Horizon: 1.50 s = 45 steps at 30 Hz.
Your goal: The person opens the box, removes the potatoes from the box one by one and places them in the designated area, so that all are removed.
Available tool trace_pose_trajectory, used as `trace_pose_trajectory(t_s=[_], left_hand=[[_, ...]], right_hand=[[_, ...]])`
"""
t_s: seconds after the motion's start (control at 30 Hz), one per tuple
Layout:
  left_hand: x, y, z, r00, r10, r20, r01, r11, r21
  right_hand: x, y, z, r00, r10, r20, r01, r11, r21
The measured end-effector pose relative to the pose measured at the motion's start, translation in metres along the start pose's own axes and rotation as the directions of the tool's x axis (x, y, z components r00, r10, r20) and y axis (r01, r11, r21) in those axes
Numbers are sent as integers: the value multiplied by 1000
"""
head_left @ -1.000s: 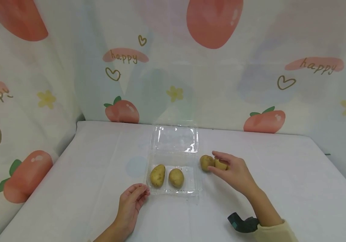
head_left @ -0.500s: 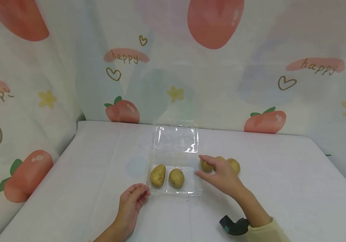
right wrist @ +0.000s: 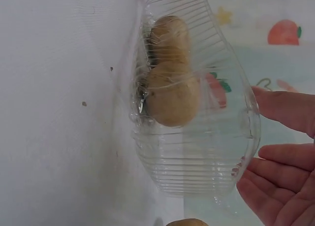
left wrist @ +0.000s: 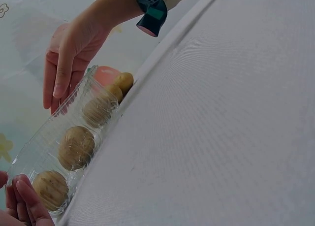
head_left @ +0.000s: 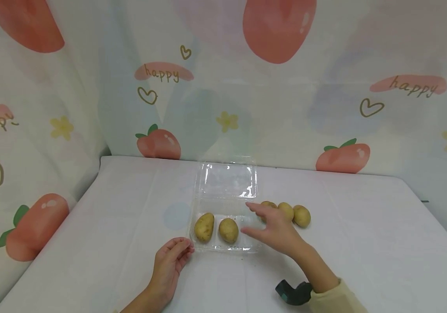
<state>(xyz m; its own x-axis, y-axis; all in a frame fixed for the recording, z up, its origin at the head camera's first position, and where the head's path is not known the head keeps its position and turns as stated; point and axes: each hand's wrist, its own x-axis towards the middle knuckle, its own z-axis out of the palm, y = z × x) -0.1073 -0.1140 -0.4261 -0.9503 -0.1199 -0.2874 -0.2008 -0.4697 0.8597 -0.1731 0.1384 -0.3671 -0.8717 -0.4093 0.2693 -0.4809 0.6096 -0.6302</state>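
Note:
A clear plastic clamshell box (head_left: 248,239) lies on the table with its lid (head_left: 229,180) folded back. Two potatoes sit in it, a longer potato (head_left: 204,227) at left and a rounder potato (head_left: 228,230) beside it. My left hand (head_left: 170,263) pinches the box's front left corner. Over the box's right side, my right hand (head_left: 278,230) hovers with thumb and fingers spread and nothing held; the right wrist view shows the palm (right wrist: 295,201) beside the box wall. Behind that hand are three loose potatoes: one partly hidden (head_left: 269,204), a middle one (head_left: 286,210) and a right one (head_left: 302,216).
A white cloth covers the table (head_left: 364,243). A printed curtain (head_left: 278,108) stands along its back and left side. On the right wrist is a dark strapped device (head_left: 293,293). Small brown specks (right wrist: 84,104) dot the cloth near the box.
My right hand has moved left, away from the loose potatoes to above the box's right side, uncovering the middle and right ones. My left hand has stayed at the box corner.

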Motion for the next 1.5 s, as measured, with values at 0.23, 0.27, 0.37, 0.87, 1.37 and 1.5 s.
trace_pose_trajectory(t_s=[0.23, 0.27, 0.37, 0.87, 1.37, 1.5], left_hand=[[0, 1, 1, 1000, -5, 0, 5, 1000, -3], [0, 1, 1, 1000, -3, -1, 3, 1000, -2], [-1, 1, 1, 1000, 0, -1, 0, 1000, -1], [-1, 1, 1, 1000, -2, 3, 2, 1000, -3], [-1, 1, 1, 1000, 0, 8, 0, 1000, -1], [-1, 2, 1, 1000, -1, 8, 1, 1000, 2]], right_hand=[[4, 0, 8, 999, -19, 47, 19, 1000, -2], [4, 0, 9, 998, -24, 50, 24, 1000, -9], [6, 1, 11, 998, -37, 55, 37, 999, -14], [10, -1, 18, 982, -71, 176, 75, 997, -18], [23, -2, 21, 935, -106, 339, 131, 990, -50], [26, -2, 21, 925, -107, 365, 136, 989, -57]])
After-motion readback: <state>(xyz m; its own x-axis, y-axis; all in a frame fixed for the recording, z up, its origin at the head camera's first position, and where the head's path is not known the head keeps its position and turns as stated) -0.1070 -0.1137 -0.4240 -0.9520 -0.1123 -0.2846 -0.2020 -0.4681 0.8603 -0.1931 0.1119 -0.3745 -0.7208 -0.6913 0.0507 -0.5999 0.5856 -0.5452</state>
